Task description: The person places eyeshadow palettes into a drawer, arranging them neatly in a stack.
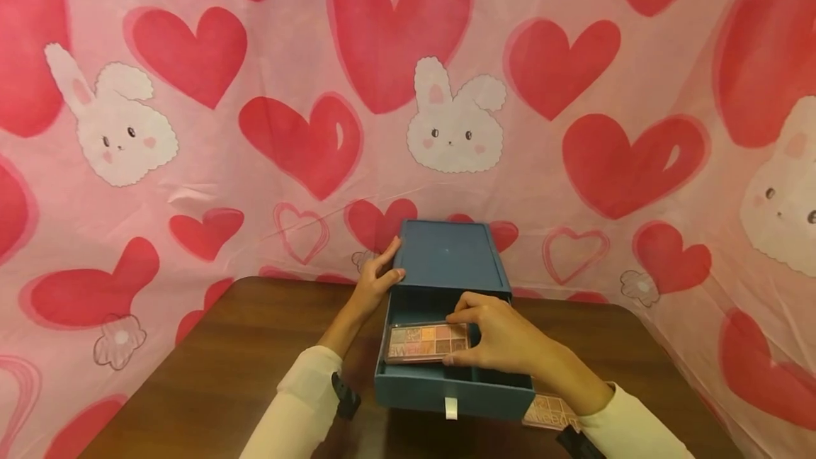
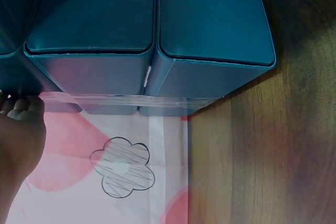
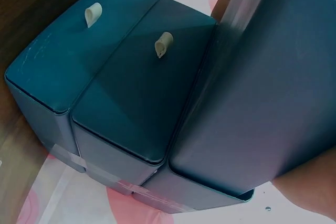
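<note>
Facing far heart-printed cloth over the wood-grained tabletop, my right grip is pinching a rectangular palette; my left grip, unclenched, is touching the blue cabinet.

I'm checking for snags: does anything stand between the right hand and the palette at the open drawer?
Nothing visible does: the right hand pinches the palette at its right end. The other palette lies outside the drawer.

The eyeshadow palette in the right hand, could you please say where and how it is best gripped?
Likely the right end of the eyeshadow palette, from above right: it is a flat rectangle, narrow enough to pinch across its long edges, as the right hand does.
</note>
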`<action>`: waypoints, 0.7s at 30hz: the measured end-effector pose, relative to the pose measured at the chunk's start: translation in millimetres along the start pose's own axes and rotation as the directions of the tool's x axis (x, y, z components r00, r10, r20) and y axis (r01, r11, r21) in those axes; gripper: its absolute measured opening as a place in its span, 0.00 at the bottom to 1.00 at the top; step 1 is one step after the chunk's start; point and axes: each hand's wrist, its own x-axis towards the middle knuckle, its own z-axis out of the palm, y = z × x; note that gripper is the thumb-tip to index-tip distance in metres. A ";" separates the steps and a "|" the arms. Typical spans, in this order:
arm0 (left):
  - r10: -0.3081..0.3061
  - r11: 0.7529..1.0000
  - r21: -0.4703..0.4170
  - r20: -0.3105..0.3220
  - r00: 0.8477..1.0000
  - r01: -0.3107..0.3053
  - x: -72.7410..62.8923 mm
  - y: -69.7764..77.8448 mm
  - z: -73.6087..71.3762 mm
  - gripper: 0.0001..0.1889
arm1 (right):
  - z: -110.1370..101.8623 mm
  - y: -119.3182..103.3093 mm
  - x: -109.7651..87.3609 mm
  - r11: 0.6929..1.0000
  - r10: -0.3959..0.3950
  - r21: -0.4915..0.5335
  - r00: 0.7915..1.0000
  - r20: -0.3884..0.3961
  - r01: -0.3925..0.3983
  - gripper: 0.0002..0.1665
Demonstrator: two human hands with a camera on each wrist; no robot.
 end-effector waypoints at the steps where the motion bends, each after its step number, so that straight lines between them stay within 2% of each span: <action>1: 0.001 1.000 0.000 0.001 1.000 -0.001 0.2 0.2 -0.2 0.37 | -0.4 -0.3 0.0 1.000 0.002 -0.014 1.000 0.004 -0.002 0.33; 7: -0.012 1.000 0.020 0.009 1.000 0.011 -1.0 0.2 -0.4 0.38 | -0.3 -3.1 -1.6 0.995 0.025 -0.095 1.000 0.015 -0.024 0.36; 14: -0.025 0.998 0.058 -0.032 0.999 0.027 -1.1 0.7 0.5 0.37 | 1.5 -4.2 -3.4 0.987 0.020 -0.155 0.998 -0.052 -0.028 0.33; 17: -0.017 0.997 0.072 -0.036 0.999 0.019 -0.6 0.8 0.7 0.37 | 1.4 -1.5 -5.6 0.991 0.014 -0.134 0.996 -0.090 -0.026 0.29; 21: -0.006 0.997 0.071 -0.026 1.000 0.008 -0.1 0.7 1.1 0.36 | -1.2 4.8 -12.0 0.999 0.018 -0.029 0.990 -0.142 -0.023 0.24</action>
